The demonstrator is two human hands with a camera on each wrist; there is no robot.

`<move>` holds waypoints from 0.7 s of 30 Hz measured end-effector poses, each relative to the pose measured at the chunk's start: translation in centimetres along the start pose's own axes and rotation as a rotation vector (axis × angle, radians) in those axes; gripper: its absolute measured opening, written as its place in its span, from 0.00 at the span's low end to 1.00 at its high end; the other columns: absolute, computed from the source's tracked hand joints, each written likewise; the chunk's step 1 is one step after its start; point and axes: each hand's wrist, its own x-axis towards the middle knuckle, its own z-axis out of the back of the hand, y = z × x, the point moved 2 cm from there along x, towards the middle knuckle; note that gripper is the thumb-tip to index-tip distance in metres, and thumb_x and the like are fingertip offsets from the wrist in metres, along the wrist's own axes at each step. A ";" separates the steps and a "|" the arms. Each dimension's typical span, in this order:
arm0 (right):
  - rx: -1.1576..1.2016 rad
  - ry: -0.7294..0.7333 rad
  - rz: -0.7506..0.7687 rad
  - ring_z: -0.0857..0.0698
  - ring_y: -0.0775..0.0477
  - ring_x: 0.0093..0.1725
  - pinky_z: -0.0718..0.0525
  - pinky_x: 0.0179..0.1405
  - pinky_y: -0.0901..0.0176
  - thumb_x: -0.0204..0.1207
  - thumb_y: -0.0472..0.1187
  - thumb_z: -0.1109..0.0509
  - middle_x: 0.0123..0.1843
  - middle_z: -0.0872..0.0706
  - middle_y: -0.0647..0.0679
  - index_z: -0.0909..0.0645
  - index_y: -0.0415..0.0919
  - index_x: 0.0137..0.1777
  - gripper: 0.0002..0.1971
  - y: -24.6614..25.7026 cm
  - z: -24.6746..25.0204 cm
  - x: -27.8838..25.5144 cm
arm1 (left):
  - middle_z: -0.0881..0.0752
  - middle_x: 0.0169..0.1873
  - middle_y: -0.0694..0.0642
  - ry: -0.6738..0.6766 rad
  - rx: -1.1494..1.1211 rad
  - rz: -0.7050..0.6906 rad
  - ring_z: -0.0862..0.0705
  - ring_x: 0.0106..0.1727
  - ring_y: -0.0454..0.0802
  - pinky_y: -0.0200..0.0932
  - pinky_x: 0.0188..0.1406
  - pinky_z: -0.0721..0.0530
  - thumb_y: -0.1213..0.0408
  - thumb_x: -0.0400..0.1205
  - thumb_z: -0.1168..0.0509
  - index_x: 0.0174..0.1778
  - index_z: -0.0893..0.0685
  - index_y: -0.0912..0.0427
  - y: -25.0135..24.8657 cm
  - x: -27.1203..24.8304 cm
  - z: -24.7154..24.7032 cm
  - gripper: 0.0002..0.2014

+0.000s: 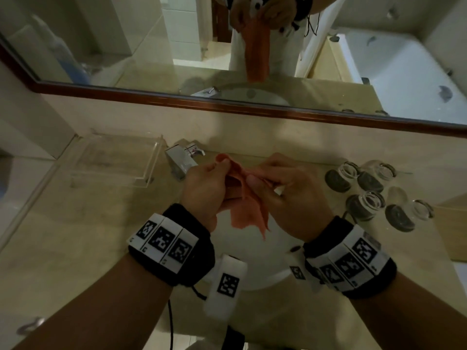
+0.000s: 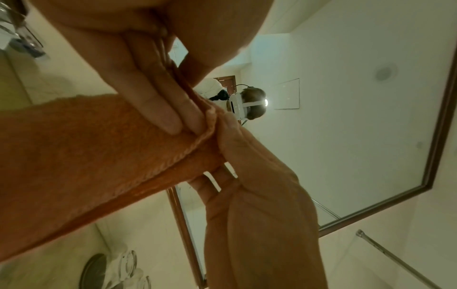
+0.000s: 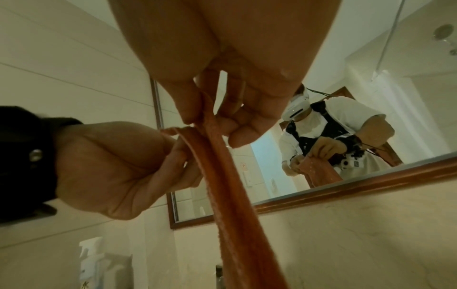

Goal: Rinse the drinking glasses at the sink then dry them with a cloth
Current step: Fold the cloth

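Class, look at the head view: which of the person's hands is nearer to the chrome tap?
Left. The left hand holds the orange cloth just beside the chrome tap; the right hand grips the cloth's other side, farther from it.

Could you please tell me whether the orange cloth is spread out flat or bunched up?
Bunched. The orange terry cloth hangs in folds over the sink, pinched at its top by the left hand and right hand.

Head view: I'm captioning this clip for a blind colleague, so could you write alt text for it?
Both hands, left hand and right hand, pinch the top edge of an orange cloth that hangs over a white sink. Four drinking glasses stand on dark coasters on the beige counter to the right, with a chrome faucet and a wood-framed mirror behind.
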 end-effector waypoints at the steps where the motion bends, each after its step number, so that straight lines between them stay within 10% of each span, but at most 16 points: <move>1: -0.003 0.015 0.025 0.17 0.58 0.38 0.20 0.37 0.70 0.82 0.41 0.29 0.45 0.15 0.52 0.09 0.43 0.52 0.07 0.1 0.0 -0.2 | 0.06 0.44 0.62 0.000 -0.004 -0.004 0.06 0.42 0.56 0.45 0.33 0.10 0.59 0.90 0.41 0.51 0.12 0.66 0.0 0.0 -0.1 0.16; 9: -0.186 0.004 0.155 0.19 0.52 0.43 0.14 0.41 0.57 0.75 0.46 0.22 0.54 0.17 0.49 0.14 0.43 0.64 0.18 -0.7 0.0 -1.7 | 0.07 0.35 0.63 0.033 -0.206 0.014 0.07 0.32 0.55 0.42 0.27 0.11 0.67 0.88 0.40 0.43 0.13 0.70 -0.1 -1.3 -1.5 0.14; 16: 0.196 -0.033 -0.007 0.20 0.63 0.41 0.25 0.44 0.73 0.80 0.36 0.38 0.41 0.17 0.56 0.17 0.48 0.49 0.09 -0.4 3.6 0.0 | 0.06 0.45 0.59 0.189 -0.009 -0.108 0.06 0.45 0.57 0.44 0.44 0.10 0.78 0.78 0.31 0.69 0.21 0.64 -0.3 -1.0 -1.2 0.22; 21: 0.321 0.000 0.030 0.17 0.65 0.43 0.23 0.47 0.71 0.83 0.35 0.40 0.41 0.14 0.65 0.17 0.52 0.49 0.13 0.5 6.3 0.9 | 0.17 0.38 0.51 0.263 0.327 -0.253 0.19 0.41 0.50 0.46 0.44 0.25 0.48 0.63 0.20 0.57 0.10 0.44 -0.6 -0.6 -1.1 0.25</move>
